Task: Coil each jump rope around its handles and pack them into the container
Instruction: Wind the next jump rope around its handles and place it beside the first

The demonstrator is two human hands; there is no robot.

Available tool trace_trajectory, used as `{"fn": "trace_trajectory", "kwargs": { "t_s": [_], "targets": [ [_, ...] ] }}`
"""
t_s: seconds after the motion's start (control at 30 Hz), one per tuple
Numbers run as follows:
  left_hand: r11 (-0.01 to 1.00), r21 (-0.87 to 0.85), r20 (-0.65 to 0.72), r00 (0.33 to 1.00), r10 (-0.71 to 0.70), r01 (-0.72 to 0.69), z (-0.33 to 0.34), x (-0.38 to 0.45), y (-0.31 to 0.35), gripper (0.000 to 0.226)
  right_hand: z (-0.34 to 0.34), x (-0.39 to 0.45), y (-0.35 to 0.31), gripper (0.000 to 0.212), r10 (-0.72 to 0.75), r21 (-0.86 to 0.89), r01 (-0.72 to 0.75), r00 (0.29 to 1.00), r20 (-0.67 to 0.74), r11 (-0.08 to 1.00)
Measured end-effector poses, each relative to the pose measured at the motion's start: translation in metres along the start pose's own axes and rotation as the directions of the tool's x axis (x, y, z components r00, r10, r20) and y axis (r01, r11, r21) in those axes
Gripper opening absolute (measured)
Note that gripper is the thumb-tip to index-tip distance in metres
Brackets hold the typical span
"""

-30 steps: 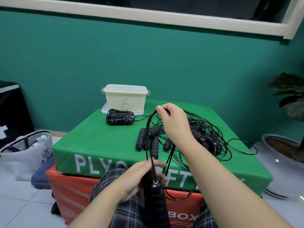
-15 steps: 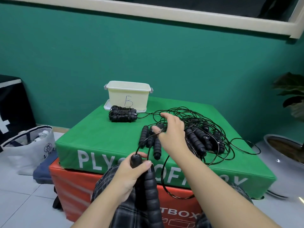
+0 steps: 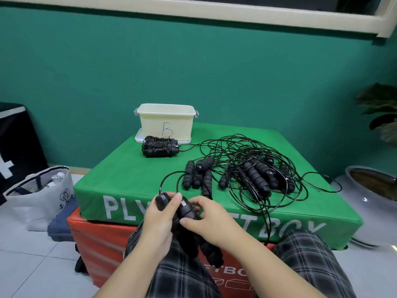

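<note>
Glossy plastic container (image 3: 165, 123), ribbed matt handles (image 3: 189, 214), smooth green vinyl box (image 3: 129, 179).

Container (image 3: 165, 123): handwritten letter "B" on its front wall. Green box (image 3: 120, 183): white "PLY…" and "…T BOX", partly hidden. Red box (image 3: 101, 244): "…ETBO…".

Looks like a small gym or fitness studio room, not a home kitchen or anything. Giveaways: the worktop is a stack of soft plyo boxes, a green plyo box (image 3: 133, 181) lettered in white on top of an orange plyo box (image 3: 103, 244), with a whole pile of black jump ropes (image 3: 253, 171) on it. Teal painted wall (image 3: 193, 72), pale tiled floor (image 3: 32, 265), a potted plant (image 3: 380, 117) in the corner, and a tote bag (image 3: 40, 196) dumped on the floor beside a black bag.
</note>
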State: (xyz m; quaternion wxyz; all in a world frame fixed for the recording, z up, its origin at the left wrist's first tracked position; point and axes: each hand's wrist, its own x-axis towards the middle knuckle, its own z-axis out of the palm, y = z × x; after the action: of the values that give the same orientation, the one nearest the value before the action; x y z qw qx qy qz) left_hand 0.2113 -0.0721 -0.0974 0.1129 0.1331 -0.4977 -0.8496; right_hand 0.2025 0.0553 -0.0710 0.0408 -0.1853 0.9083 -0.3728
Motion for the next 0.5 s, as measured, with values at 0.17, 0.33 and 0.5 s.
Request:
{"fn": "trace_trajectory", "kwargs": {
  "t_s": [0.17,0.33,0.5],
  "targets": [
    [0.998,-0.044,0.125,0.991,-0.048,0.054,0.005,-0.005,-0.004,0.043,0.003,0.002,0.007,0.037,0.029,0.137,-0.014,0.994,-0.11,0.99],
    [0.991,-0.082,0.186,0.978,-0.09,0.106,0.01,-0.008,-0.003,0.038,0.003,0.002,0.011,0.029,0.017,0.183,0.008,0.991,-0.135,0.983],
    [0.991,0.01,0.298,0.945,-0.132,0.135,0.009,-0.009,-0.003,0.046,0.001,0.0,0.013,0.022,-0.006,0.225,0.044,0.986,-0.166,0.973]
  ]
}}
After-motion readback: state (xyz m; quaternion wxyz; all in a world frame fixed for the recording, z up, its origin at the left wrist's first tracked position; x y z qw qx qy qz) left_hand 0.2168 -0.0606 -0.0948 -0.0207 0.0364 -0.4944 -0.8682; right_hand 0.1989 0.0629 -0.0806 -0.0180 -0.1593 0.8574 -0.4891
